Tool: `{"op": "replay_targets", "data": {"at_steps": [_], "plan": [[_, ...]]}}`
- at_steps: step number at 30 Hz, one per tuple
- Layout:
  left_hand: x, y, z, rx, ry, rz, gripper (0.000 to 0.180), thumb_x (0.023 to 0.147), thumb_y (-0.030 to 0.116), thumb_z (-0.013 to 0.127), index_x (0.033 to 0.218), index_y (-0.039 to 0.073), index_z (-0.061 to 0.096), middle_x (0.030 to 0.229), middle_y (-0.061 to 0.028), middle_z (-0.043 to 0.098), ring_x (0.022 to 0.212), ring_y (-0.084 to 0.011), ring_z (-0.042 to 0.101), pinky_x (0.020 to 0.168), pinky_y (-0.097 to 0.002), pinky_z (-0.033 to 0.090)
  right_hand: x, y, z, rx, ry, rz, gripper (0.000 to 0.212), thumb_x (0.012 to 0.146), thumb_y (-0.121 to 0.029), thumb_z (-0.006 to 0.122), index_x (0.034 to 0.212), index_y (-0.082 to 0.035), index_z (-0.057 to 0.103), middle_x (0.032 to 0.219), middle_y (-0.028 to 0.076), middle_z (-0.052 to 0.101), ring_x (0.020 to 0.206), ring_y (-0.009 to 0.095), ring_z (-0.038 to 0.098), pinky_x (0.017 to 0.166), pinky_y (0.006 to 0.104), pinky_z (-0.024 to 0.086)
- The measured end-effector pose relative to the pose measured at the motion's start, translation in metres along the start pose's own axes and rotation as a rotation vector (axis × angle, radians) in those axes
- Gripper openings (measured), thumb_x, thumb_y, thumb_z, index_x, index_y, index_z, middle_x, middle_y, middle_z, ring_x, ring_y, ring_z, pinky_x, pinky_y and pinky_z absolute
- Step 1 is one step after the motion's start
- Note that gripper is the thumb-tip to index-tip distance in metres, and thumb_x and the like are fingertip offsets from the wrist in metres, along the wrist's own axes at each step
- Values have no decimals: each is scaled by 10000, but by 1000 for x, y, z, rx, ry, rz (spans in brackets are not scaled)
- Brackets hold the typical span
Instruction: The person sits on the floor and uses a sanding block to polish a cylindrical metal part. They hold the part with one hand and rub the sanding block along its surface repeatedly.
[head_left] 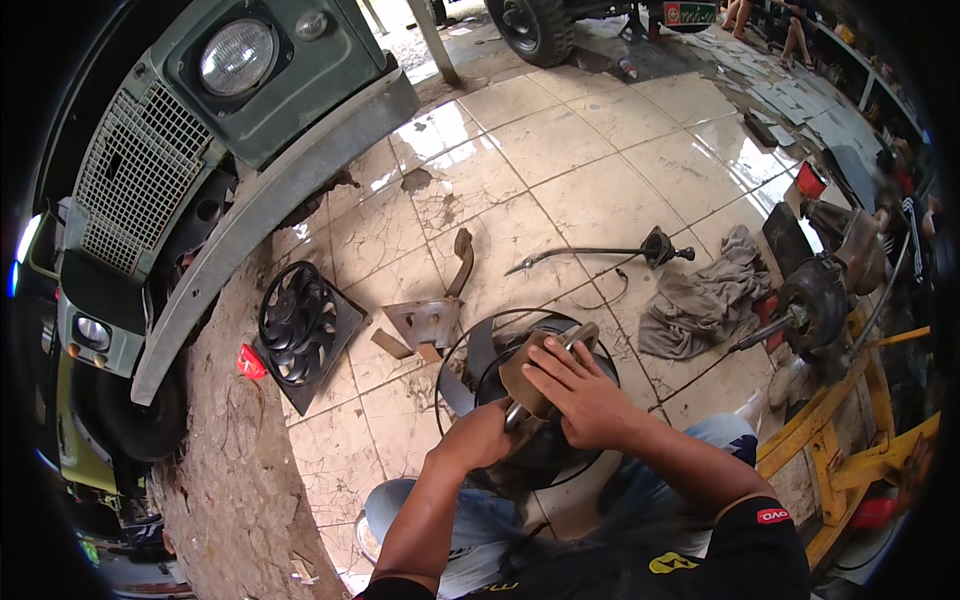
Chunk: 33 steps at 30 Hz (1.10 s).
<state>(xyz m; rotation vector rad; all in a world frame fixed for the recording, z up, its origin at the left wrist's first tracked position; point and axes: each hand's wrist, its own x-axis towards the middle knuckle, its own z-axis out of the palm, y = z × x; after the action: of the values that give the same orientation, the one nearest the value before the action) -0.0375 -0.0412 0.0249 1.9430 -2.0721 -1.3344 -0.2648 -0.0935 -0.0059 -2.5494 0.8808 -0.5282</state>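
Note:
Between my knees I have a brownish metal part [522, 378] with a curved grey rim and a shiny edge; its exact kind is unclear. My left hand [474, 436] is closed around its near left side, by the shiny edge. Across its top and right side lies my right hand [592, 402], fingers stretched out and resting on it. Under the part sits a round black fan-like piece [456, 392] with a wide thin ring, partly hidden by my hands. Just beyond to the left lies a pedal with a metal bracket [425, 322].
A black cooling fan [300, 325] lies at left, near a green vehicle's bumper [270, 215]. Ahead lies a gear lever [590, 251], with a grey rag [700, 305] to its right. A yellow stand [825, 450] and a greasy mechanical assembly [815, 300] crowd the right side.

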Motion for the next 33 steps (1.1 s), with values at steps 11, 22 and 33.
{"op": "replay_targets", "data": {"at_steps": [11,22,33], "plan": [[3,-7,6,-67,41,114,639,908,287,659,1510,173,474,1136,-288,693,1080,-462,655,895,-490,533,2,9,-8,-11,-10,-38,761,803,-39,607,1537,-51,404,1618,212,361,1519,425,306,1232,596,200],[1,-3,4,-29,36,102,589,928,289,644,1487,182,493,1129,-266,705,1053,-451,671,886,-500,535,3,21,-9,30,24,167,746,774,-27,569,1507,-16,430,1607,208,380,1533,401,284,1238,597,190],[2,-3,-1,-75,44,100,567,891,302,701,1416,134,566,1144,-262,708,1066,-447,673,896,-485,536,4,21,-4,-28,13,126,806,791,-66,628,1559,-80,385,1614,239,347,1527,431,278,1228,606,190]]}}
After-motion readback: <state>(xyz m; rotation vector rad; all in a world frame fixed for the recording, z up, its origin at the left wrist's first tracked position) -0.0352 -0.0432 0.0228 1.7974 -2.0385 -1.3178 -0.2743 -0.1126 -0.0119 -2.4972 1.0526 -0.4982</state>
